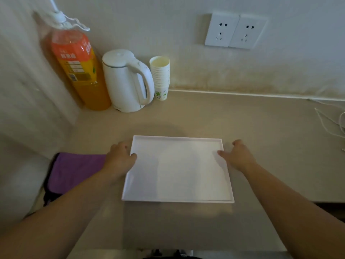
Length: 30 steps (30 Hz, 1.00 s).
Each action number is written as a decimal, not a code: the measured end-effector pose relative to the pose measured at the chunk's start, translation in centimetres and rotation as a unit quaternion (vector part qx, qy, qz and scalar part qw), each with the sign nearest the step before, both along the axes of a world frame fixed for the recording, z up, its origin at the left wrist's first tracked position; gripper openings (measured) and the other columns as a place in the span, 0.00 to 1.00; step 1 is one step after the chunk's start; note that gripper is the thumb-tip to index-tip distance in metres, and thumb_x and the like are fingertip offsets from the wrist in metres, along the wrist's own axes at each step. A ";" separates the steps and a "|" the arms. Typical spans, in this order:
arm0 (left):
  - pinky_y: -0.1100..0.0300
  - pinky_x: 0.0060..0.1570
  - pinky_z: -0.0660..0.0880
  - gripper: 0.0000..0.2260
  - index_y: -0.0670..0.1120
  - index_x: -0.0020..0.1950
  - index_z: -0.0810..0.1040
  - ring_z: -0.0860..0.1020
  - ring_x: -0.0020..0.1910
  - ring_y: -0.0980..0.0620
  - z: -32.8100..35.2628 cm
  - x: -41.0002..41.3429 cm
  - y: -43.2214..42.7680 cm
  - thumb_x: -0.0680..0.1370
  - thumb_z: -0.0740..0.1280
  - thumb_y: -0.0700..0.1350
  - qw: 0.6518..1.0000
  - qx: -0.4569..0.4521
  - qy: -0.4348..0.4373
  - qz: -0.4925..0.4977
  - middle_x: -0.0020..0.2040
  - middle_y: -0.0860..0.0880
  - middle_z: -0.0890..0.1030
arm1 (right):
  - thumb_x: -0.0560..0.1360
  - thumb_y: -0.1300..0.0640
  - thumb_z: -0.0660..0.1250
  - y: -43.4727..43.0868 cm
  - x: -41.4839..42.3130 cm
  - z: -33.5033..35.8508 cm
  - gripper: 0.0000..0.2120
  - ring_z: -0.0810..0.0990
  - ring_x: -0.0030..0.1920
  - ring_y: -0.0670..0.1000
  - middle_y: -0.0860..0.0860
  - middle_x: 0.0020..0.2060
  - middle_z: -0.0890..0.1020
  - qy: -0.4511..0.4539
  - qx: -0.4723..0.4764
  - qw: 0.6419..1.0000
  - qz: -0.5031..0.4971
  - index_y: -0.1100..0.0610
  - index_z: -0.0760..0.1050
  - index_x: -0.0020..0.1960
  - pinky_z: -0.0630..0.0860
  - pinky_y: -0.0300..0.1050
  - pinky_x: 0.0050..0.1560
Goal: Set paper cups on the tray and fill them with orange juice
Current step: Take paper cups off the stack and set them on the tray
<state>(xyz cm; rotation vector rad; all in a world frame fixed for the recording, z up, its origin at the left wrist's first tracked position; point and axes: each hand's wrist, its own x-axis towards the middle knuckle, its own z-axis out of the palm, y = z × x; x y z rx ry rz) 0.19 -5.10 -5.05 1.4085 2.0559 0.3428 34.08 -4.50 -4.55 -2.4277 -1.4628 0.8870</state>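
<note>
A white rectangular tray (177, 169) lies flat on the beige counter in front of me, with nothing on it. My left hand (119, 157) grips its left rim, thumb over the edge. My right hand (237, 156) grips the right rim the same way. A stack of several white paper cups (160, 77) stands upright at the back against the wall. A tall bottle of orange juice (80, 68) with a pump-style white top stands in the back left corner.
A white electric kettle (127, 81) stands between the bottle and the cups. A purple cloth (74, 171) lies left of the tray at the counter edge. White cables (330, 120) trail at the far right. Two wall sockets (235, 30) sit above.
</note>
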 end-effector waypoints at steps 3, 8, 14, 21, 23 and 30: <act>0.50 0.61 0.68 0.16 0.45 0.62 0.73 0.71 0.63 0.39 4.0 1.1 4.0 0.76 0.66 0.46 0.996 0.064 0.024 -0.050 0.64 0.39 0.72 | 0.72 0.50 0.71 4.4 -2.0 2.5 0.37 0.72 0.65 0.59 0.60 0.68 0.69 0.076 0.072 0.994 0.024 0.60 0.58 0.74 0.68 0.50 0.65; 0.50 0.65 0.65 0.22 0.47 0.69 0.70 0.65 0.68 0.41 8.8 2.9 11.0 0.76 0.66 0.51 0.973 0.188 0.112 -0.074 0.69 0.44 0.67 | 0.72 0.52 0.72 12.4 -7.3 6.2 0.37 0.70 0.66 0.56 0.58 0.69 0.68 0.142 0.126 0.977 0.096 0.59 0.57 0.74 0.68 0.49 0.65; 0.49 0.70 0.58 0.22 0.45 0.69 0.72 0.61 0.71 0.41 9.6 3.6 17.1 0.76 0.66 0.49 0.929 0.289 0.184 -0.143 0.71 0.43 0.67 | 0.71 0.51 0.73 21.4 -12.5 7.6 0.40 0.68 0.68 0.58 0.56 0.71 0.61 0.123 0.158 0.966 0.165 0.55 0.56 0.75 0.67 0.53 0.67; 0.40 0.68 0.61 0.18 0.43 0.58 0.80 0.70 0.66 0.36 7.2 3.0 20.5 0.72 0.63 0.47 0.900 0.318 0.222 -0.199 0.62 0.41 0.78 | 0.67 0.57 0.76 28.0 -16.4 6.5 0.42 0.67 0.67 0.57 0.54 0.69 0.61 0.170 0.188 0.944 0.213 0.53 0.57 0.74 0.69 0.53 0.65; 0.41 0.68 0.63 0.16 0.43 0.57 0.81 0.71 0.65 0.37 6.6 2.7 20.6 0.71 0.64 0.45 0.889 0.351 0.216 -0.200 0.60 0.42 0.79 | 0.65 0.57 0.77 28.4 -17.1 5.7 0.42 0.69 0.66 0.56 0.52 0.68 0.63 0.180 0.203 0.937 0.221 0.51 0.59 0.73 0.70 0.54 0.64; 0.40 0.66 0.65 0.18 0.44 0.56 0.82 0.71 0.65 0.38 6.1 2.3 20.9 0.72 0.59 0.46 0.884 0.376 0.186 -0.206 0.59 0.43 0.79 | 0.66 0.54 0.77 27.5 -16.3 5.4 0.42 0.71 0.63 0.53 0.53 0.66 0.66 0.161 0.250 0.935 0.194 0.52 0.59 0.73 0.67 0.42 0.56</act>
